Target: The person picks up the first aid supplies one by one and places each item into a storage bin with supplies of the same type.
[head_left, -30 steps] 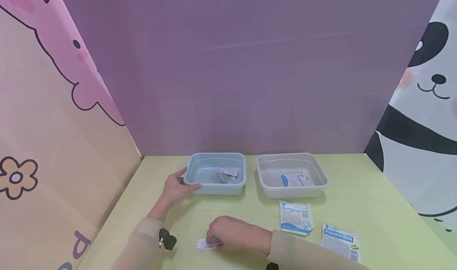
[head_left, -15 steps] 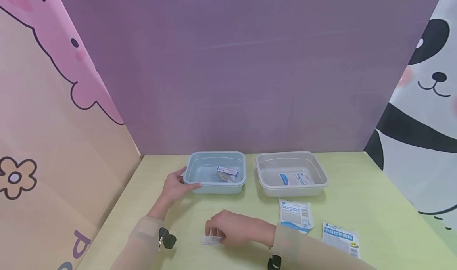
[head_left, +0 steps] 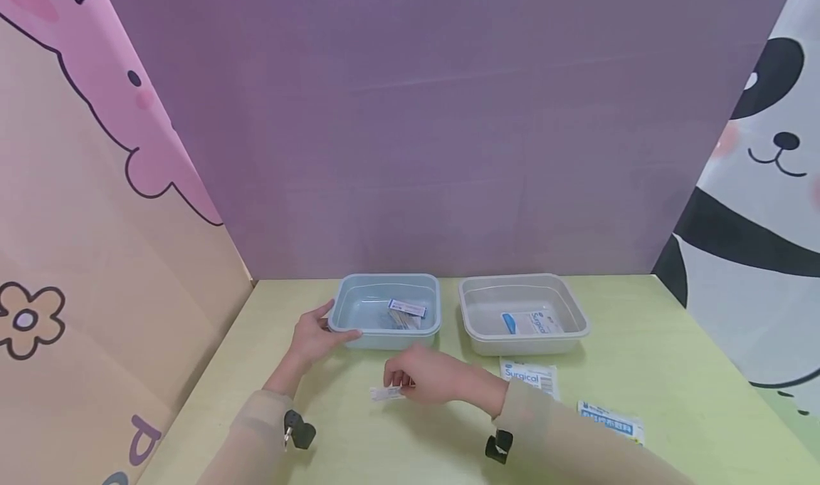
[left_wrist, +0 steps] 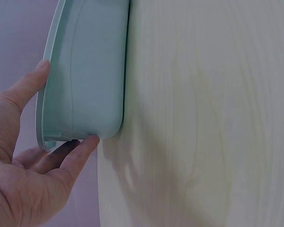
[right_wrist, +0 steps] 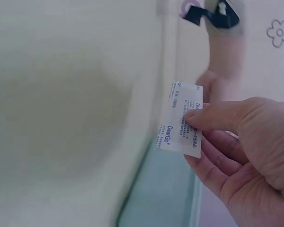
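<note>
My left hand (head_left: 315, 339) grips the near left corner of a light blue plastic box (head_left: 384, 340). Its thumb lies on the rim and the fingers rest against the end wall, as the left wrist view shows. In my right hand (head_left: 435, 378), thumb and fingers pinch a small white paper packet (right_wrist: 177, 125) with blue "DearGo" print. That hand is raised in front of the blue box. Inside the box lie a white printed packet (head_left: 407, 308) and what look like wooden-stick swabs (head_left: 403, 320) in a clear wrapper.
A whitish plastic box (head_left: 525, 345) stands right of the blue one and holds a "Surgical" packet (head_left: 530, 322). Another Surgical packet (head_left: 528, 375) and a blue-and-white packet (head_left: 611, 421) lie on the table, partly behind my right forearm. A purple wall rises behind the boxes.
My right hand has picked the small paper packet up off the table and carried it forward, towards the blue box. The left hand has kept its place on the box corner.
</note>
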A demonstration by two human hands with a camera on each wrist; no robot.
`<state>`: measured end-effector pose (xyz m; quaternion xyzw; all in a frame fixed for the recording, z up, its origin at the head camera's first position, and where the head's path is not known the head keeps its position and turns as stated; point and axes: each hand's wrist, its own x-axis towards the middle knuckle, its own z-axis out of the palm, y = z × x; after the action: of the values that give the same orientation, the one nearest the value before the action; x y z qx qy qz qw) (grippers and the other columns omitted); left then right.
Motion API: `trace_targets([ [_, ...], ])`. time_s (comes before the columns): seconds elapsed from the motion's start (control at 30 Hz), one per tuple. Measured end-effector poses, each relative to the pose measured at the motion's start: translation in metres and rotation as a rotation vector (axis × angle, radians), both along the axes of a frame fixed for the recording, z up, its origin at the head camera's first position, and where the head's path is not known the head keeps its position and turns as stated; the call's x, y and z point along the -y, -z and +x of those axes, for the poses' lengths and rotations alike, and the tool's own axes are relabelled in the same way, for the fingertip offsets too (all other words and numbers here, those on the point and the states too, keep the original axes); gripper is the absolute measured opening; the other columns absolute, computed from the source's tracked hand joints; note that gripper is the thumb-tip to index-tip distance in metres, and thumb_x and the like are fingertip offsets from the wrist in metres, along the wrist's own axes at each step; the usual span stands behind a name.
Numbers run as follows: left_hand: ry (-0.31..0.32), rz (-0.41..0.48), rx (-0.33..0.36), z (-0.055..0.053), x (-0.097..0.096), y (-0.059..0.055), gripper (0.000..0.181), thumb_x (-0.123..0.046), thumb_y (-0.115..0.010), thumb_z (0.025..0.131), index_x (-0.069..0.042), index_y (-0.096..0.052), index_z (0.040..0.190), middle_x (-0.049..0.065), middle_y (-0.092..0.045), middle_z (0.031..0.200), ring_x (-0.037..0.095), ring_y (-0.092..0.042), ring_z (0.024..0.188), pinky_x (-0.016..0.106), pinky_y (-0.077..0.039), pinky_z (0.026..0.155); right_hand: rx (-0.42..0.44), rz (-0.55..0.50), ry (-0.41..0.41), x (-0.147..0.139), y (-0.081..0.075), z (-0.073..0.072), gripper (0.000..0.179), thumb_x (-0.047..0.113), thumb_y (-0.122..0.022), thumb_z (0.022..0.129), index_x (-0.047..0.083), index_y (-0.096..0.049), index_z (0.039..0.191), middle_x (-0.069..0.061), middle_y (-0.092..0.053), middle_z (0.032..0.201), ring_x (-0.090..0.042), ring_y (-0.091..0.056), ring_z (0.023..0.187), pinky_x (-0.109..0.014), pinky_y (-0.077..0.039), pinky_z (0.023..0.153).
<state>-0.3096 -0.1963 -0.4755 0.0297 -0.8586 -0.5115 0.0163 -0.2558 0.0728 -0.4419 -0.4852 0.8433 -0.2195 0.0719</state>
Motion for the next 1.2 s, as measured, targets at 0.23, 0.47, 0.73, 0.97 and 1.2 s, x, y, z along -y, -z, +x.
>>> trace_targets([
  [0.23,0.02,0.027,-0.002,0.0,0.0,0.003,0.101,-0.026,-0.095,0.081,0.001,-0.04,0.162,0.034,-0.065,0.139,0.041,-0.07,0.126,0.045,-0.062,0.096,-0.078,-0.069,0.051,-0.009,-0.015,-0.012,0.015,-0.005,-0.074,0.092,0.008,-0.077,0.1,-0.002,-0.079,0.092,-0.004,-0.069,0.08,-0.015,-0.056,0.076],
  [0.47,0.018,0.029,-0.011,-0.001,0.001,0.002,0.101,-0.025,-0.095,0.08,0.002,-0.04,0.161,0.035,-0.066,0.137,0.042,-0.071,0.124,0.042,-0.062,0.092,-0.112,-0.114,0.129,-0.011,-0.025,-0.025,0.012,-0.003,-0.075,0.092,0.008,-0.077,0.095,-0.002,-0.08,0.089,-0.007,-0.071,0.08,-0.018,-0.057,0.074],
  [0.73,0.02,0.026,-0.013,0.0,0.001,0.003,0.101,-0.026,-0.095,0.08,0.002,-0.04,0.161,0.034,-0.066,0.138,0.042,-0.07,0.125,0.042,-0.062,0.092,-0.16,-0.147,0.195,-0.013,-0.032,-0.044,0.012,-0.004,-0.076,0.092,0.007,-0.078,0.096,-0.006,-0.081,0.091,-0.015,-0.077,0.083,-0.021,-0.06,0.075],
  [0.97,0.021,0.02,-0.018,-0.001,0.0,0.004,0.101,-0.025,-0.095,0.08,0.003,-0.041,0.161,0.034,-0.067,0.136,0.042,-0.071,0.124,0.042,-0.062,0.092,-0.156,-0.135,0.234,-0.013,-0.033,-0.052,0.013,-0.005,-0.074,0.092,0.005,-0.078,0.097,-0.007,-0.082,0.093,-0.018,-0.078,0.087,-0.022,-0.061,0.077],
  [1.2,0.019,0.02,-0.022,-0.003,-0.004,0.008,0.101,-0.025,-0.095,0.08,0.003,-0.041,0.16,0.033,-0.067,0.137,0.041,-0.07,0.126,0.043,-0.062,0.094,-0.136,-0.132,0.283,-0.015,-0.031,-0.057,0.015,-0.006,-0.074,0.091,0.006,-0.079,0.099,-0.008,-0.082,0.095,-0.02,-0.079,0.09,-0.026,-0.063,0.081],
])
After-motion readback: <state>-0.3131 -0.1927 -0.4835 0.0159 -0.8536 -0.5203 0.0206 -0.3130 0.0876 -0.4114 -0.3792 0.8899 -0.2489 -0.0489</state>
